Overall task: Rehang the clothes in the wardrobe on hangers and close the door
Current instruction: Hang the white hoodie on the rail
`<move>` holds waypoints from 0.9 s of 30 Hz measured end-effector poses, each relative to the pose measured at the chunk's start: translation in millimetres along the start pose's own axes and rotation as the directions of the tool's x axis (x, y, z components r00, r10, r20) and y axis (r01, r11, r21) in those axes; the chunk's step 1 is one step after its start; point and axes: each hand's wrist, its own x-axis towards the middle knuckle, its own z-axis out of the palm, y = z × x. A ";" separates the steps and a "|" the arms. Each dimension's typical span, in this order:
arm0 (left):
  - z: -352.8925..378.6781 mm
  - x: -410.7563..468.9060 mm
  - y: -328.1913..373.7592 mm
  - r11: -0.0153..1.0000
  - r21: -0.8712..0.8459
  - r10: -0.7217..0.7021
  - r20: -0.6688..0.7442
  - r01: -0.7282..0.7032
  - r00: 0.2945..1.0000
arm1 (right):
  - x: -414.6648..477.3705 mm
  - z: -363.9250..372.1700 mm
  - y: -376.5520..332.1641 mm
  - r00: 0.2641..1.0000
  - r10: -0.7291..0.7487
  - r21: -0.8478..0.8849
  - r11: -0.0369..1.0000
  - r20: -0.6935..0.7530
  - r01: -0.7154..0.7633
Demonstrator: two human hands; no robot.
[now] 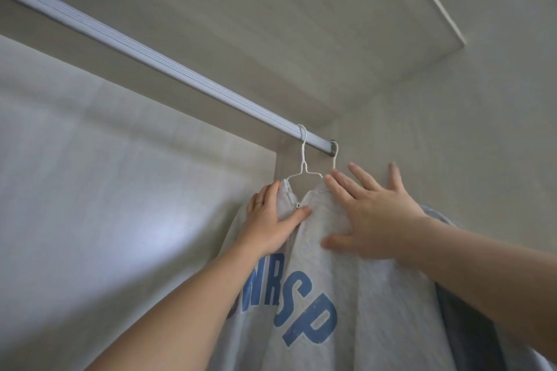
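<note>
A light grey zip sweatshirt (346, 295) with blue letters hangs on a white wire hanger (303, 164) hooked over the wardrobe rail (156, 62) near its right end. My left hand (269, 224) grips the left side of the collar, thumb across the zipper. My right hand (372, 214) lies flat on the right shoulder of the sweatshirt, fingers spread. A second white hanger hook (335, 156) sits on the rail just to the right, behind my right fingers.
A darker blue-grey garment (470, 310) hangs behind the sweatshirt against the right wardrobe wall (467, 129). The rail runs bare up to the left. The wardrobe top panel (271, 24) is above, the back wall (105, 175) to the left.
</note>
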 end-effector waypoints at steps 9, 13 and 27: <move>73.3 19.0 4.2 0.985 -0.173 0.015 0.045 -0.007 0.999 | 4.1 29.7 19.5 0.999 -0.039 -0.183 0.982 -0.023 0.034; 83.8 19.9 -3.4 0.986 -0.168 0.006 -0.010 -0.007 1.000 | 4.3 31.5 19.8 0.998 -0.049 -0.207 0.978 -0.043 0.039; 30.4 -53.4 34.3 0.988 0.152 -0.034 0.090 0.020 0.995 | -67.2 12.8 10.9 0.998 0.055 0.017 0.998 -0.039 -0.054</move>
